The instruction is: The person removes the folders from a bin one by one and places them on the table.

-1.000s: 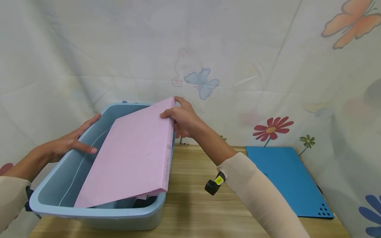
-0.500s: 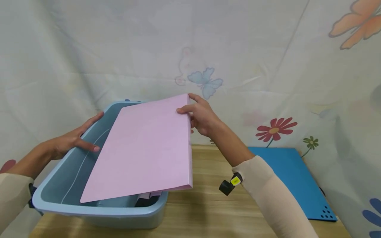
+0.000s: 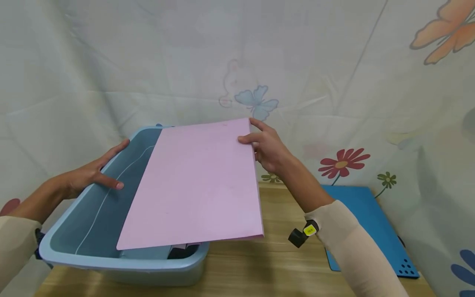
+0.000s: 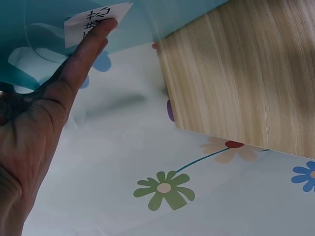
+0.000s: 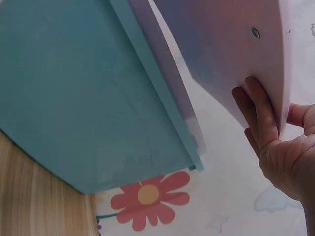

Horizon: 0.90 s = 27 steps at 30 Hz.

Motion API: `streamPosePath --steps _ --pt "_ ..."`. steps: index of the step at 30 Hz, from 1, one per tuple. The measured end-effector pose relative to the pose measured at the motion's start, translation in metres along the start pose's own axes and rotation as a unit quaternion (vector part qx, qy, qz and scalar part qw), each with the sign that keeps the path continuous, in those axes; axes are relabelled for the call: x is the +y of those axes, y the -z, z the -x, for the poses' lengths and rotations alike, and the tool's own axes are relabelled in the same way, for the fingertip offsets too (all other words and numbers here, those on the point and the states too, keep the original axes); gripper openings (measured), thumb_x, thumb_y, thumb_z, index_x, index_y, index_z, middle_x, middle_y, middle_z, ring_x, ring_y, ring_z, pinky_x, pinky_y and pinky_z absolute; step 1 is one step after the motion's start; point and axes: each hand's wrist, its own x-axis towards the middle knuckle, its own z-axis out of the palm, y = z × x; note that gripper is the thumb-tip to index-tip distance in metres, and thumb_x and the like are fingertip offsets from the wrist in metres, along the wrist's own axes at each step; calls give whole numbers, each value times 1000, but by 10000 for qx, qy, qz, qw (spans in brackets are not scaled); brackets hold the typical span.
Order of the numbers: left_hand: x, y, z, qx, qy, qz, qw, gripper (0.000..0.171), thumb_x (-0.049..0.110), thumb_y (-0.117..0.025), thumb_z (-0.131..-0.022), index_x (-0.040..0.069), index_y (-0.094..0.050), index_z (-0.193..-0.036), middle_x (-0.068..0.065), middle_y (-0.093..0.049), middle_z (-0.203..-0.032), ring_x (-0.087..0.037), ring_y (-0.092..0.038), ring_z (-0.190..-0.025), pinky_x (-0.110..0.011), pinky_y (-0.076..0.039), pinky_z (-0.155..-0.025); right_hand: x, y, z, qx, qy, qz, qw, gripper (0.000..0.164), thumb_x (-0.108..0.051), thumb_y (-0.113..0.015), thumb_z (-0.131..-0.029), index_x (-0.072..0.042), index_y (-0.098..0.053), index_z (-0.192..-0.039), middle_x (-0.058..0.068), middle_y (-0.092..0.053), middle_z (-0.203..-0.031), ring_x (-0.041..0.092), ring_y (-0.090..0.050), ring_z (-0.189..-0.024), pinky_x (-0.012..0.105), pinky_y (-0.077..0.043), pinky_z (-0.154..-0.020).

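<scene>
Hands [image 3: 87, 177] [image 3: 271, 149], two; held folder [image 3: 193, 185], one

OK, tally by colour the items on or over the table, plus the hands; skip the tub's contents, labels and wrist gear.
Pink: 1 (folder)
Blue: 2 (tub, board)
Hands: 2 (left hand, right hand)
Total: 5

- Folder [image 3: 193, 185] spans the bin's [image 3: 111, 264] right side, blocking entry from above
- Room opens along the bin's left wall, where the left hand's [image 3: 90, 177] thumb intrudes
- Table [image 3: 297, 274] between bin and board [image 3: 371, 218] leaves passage, partly overhung by folder
- Right arm [image 3: 356, 243] crosses in front of the board
</scene>
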Motion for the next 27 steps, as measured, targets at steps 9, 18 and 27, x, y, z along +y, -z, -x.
streamPosePath --steps 9,18,27 --pt "1 -2 1 26 29 55 10000 131 23 -77 -92 52 19 -176 -28 9 -188 -82 -28 -152 -65 -69 -83 -1 24 6 -164 80 -216 9996 90 -1 -64 -107 -24 -20 -181 12 -68 -138 15 -83 -89 34 -71 -73" --pt "3 -4 2 32 -64 182 9998 132 21 -79 -91 51 17 -177 -27 7 -188 -82 -28 -152 -71 -68 -82 -1 45 10 -233 122 -192 9995 86 -2 -61 -109 -24 -20 -181 6 -72 -128 15 -83 -89 32 -70 -73" --pt "5 -9 -1 19 -76 337 9994 132 22 -80 -91 53 15 -177 -26 3 -188 -81 -31 -152 -72 -68 -83 5 78 16 -336 30 -341 9989 80 -3 -54 -114 -25 -17 -182 -1 -77 -124 13 -84 -95 31 -71 -77"
